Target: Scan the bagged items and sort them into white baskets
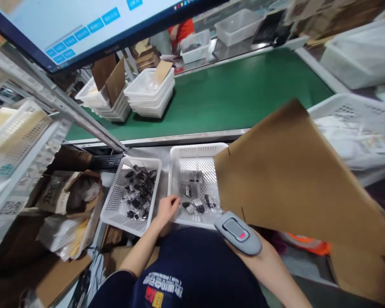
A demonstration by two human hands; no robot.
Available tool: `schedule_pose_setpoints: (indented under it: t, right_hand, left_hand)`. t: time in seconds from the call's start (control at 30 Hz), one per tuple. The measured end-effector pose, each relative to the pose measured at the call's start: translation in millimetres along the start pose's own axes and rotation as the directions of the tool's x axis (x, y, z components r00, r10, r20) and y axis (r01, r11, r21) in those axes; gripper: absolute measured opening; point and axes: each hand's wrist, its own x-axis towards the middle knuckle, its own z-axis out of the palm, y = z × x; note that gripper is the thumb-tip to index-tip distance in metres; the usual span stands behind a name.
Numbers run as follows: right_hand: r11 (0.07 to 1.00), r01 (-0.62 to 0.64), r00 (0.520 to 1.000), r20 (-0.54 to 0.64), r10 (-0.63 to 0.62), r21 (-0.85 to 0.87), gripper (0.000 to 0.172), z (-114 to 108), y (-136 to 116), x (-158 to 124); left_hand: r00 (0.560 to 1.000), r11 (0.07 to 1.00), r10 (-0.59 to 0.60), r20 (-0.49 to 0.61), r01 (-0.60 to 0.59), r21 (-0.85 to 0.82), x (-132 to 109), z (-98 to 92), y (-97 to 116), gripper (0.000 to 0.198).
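My left hand (168, 208) is closed, fingers curled together, at the near left rim of the right-hand white basket (197, 150). Anything inside its fingers is too small to make out. Several small clear bags with dark items (198, 206) lie in that basket. On my right wrist (259, 250) sits a grey device (238, 233) with a red mark; the fingers of that hand are hidden. Close beside it rises a large brown cardboard piece (285, 175), tilted and overlapping the basket's right side. To the left, another white basket (111, 205) holds many bagged black items (139, 190).
A green conveyor belt (231, 92) runs behind the baskets, carrying stacked white baskets (150, 87). Overhead at left hangs a monitor (93, 25); a metal post (70, 100) slants below it. Open cardboard boxes (59, 192) stand at left. A person in orange (182, 32) is beyond the belt.
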Motion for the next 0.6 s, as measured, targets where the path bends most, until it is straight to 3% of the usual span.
schedule_pose_setpoints:
  t: [0.13,0.23,0.3,0.37,0.47,0.53,0.6]
  right_hand:
    - [0.994,-0.076,0.99,0.114,0.085,-0.085,0.055,-1,-25,-7]
    - [0.994,-0.035,0.993,0.11,0.047,-0.105,0.052,2,-35,-11]
    - [0.995,-0.005,0.996,0.083,0.013,-0.1,0.054,4,-28,-12]
    - [0.995,0.008,0.997,0.072,-0.001,-0.1,0.057,7,-15,-12]
    - [0.994,0.01,0.999,0.046,-0.005,-0.111,0.062,12,5,-10]
    - [0.993,0.029,0.999,0.027,-0.026,-0.116,0.058,14,13,-10]
    - [0.993,0.052,0.999,0.022,-0.05,-0.11,0.05,15,15,-13]
  left_hand:
    - [0.978,0.983,0.182,-0.1,-0.183,0.001,3,6.9,-9,0.033]
    - [0.905,0.952,0.304,-0.298,-0.281,0.118,22,-7.7,-15,0.034]
    - [0.858,0.965,0.246,-0.451,-0.172,0.2,44,-32.6,-24,0.033]
    - [0.83,0.97,0.087,-0.551,0.055,0.236,68,-65.4,-38,0.038]
    - [0.797,0.917,-0.132,-0.589,0.324,0.233,98,-111.8,-62,0.052]
    - [0.817,0.913,-0.164,-0.553,0.338,0.228,111,-133.3,-76,0.049]
    - [0.859,0.929,-0.131,-0.494,0.28,0.241,117,-147.1,-85,0.033]
